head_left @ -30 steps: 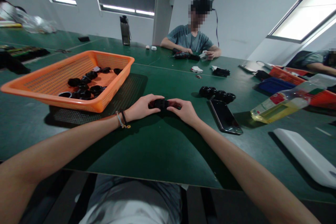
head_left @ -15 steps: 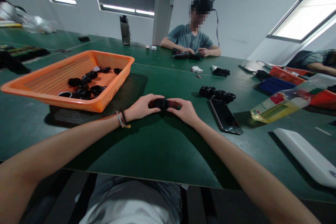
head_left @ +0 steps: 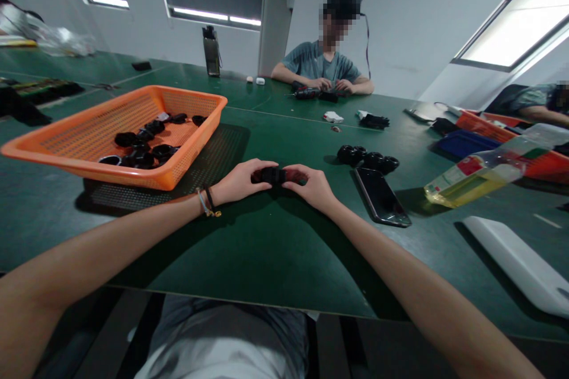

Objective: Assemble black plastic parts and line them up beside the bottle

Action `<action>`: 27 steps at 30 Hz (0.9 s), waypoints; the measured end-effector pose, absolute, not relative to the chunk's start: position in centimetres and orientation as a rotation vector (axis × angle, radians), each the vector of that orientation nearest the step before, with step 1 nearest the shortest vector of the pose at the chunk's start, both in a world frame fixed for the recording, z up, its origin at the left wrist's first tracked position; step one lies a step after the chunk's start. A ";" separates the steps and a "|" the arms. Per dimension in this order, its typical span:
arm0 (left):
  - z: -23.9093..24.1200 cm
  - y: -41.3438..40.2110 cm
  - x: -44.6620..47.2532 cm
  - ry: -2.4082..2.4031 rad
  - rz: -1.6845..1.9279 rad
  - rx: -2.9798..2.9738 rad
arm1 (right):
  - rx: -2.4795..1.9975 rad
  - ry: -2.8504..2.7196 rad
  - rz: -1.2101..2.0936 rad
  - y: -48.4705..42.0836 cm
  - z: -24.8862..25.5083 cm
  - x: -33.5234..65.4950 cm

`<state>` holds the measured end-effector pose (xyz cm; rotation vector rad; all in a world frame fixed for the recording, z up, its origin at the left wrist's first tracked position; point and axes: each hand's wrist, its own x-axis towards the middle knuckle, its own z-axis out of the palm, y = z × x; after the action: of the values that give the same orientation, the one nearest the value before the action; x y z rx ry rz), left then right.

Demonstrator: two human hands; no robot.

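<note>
Between my two hands, just above or on the green table (head_left: 249,249), is a small glossy black part (head_left: 272,175) with rounded ends; its exact kind I cannot make out. My left hand (head_left: 243,180) grips its left end between thumb and fingers. The right end is pinched by my right hand (head_left: 311,185). Fingers cover parts of both ends. To the right, several similar black round parts (head_left: 367,159) stand in a row. An orange basket (head_left: 195,151) at the left holds more black parts (head_left: 141,151), lying loose.
Right of my hands lie a phone (head_left: 383,198), a tilted-looking bottle of yellow liquid (head_left: 475,174) and a white slab-like object (head_left: 515,260). Across the table a person (head_left: 329,68) works beside a power drill (head_left: 306,93). A dark bottle (head_left: 211,52) stands at the back.
My hands and the black part stay in almost the same place. Across the table, the other person's hands have shifted slightly.
</note>
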<state>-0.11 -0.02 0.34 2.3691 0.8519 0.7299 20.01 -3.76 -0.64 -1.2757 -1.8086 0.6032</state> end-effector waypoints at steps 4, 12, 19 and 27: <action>0.4 0.0 -0.1 0.850 0.723 2.365 | -1.288 -1.812 0.596 -3.7 -0.7 20.0; 0.4 0.0 -0.1 0.844 0.724 2.373 | -1.260 -1.806 0.606 -3.6 -1.0 20.1; 0.3 0.0 -0.1 0.845 0.732 2.375 | -1.262 -1.800 0.613 -3.5 -1.0 20.1; 0.4 0.0 -0.1 0.849 0.729 2.379 | -1.266 -1.807 0.599 -3.6 -1.0 20.1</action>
<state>-0.08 0.00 0.36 2.3792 0.8489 0.7287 20.13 -3.55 -0.99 -1.2656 -1.8075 0.5994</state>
